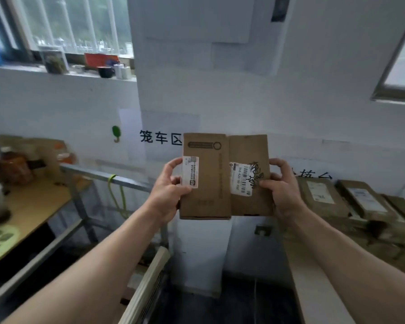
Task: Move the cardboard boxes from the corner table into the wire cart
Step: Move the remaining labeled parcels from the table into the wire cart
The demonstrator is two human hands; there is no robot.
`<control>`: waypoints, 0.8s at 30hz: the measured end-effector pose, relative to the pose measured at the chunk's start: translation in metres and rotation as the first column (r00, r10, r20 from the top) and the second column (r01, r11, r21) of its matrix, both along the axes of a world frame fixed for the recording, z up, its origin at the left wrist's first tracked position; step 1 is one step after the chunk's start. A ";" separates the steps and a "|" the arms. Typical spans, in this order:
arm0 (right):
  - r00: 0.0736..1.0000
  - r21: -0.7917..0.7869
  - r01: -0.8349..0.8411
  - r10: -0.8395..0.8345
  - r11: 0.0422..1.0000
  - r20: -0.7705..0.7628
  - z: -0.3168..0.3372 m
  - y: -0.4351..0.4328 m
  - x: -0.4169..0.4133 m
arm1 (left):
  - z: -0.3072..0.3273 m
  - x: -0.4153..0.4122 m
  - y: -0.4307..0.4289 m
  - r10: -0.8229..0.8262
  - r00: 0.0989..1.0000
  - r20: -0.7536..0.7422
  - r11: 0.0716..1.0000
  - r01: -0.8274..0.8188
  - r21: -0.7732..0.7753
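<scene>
Two flat cardboard boxes were held up side by side in the middle of the frame, upright, their inner edges touching, in front of the white wall. The left hand [171, 190] gripped the left box [206, 181] by its outer edge, with the thumb lying on the front just beside a white label and the fingers curled behind. The right hand [282, 185] gripped the right box [250, 197] the same way, its thumb pressed on the front near a barcode label with dark scribbled writing over it. Both forearms reached up from the bottom corners of the frame.

At the right edge, more brown cardboard boxes [323, 197] lay stacked close together on the corner table [313, 288], several with white labels on top. Left of centre, a grey metal rail [96, 174] ran across with a green strap [117, 197] looped over it. Black lettering [160, 137] showed on the wall just left of the held boxes. In the upper left, a dark cup [105, 71] stood on the window sill.
</scene>
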State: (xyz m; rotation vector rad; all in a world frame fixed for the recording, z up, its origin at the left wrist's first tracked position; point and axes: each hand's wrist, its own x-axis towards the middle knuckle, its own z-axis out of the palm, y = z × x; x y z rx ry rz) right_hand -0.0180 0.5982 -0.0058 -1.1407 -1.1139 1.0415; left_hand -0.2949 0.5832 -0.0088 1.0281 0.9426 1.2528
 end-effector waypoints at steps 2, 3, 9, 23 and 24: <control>0.998 -0.007 -0.064 0.064 0.998 0.020 -0.001 -0.013 -0.041 | -0.001 -0.040 -0.024 0.042 0.999 0.006 0.999 -0.042 0.001; 0.995 -0.006 -0.095 0.095 0.995 0.031 -0.002 -0.019 -0.058 | -0.002 -0.057 -0.036 0.065 0.998 0.010 0.998 -0.065 -0.003; 0.951 0.006 -0.302 0.301 0.953 0.077 0.004 -0.063 -0.169 | -0.002 -0.163 -0.114 0.219 0.976 0.002 0.976 -0.219 0.012; 0.734 0.018 -0.679 0.679 0.734 0.021 0.018 -0.101 -0.381 | 0.022 -0.326 -0.272 0.574 0.795 -0.196 0.818 -0.565 0.106; 0.712 0.016 -0.702 0.702 0.712 0.017 0.020 -0.103 -0.394 | 0.023 -0.333 -0.282 0.600 0.776 -0.197 0.800 -0.590 0.110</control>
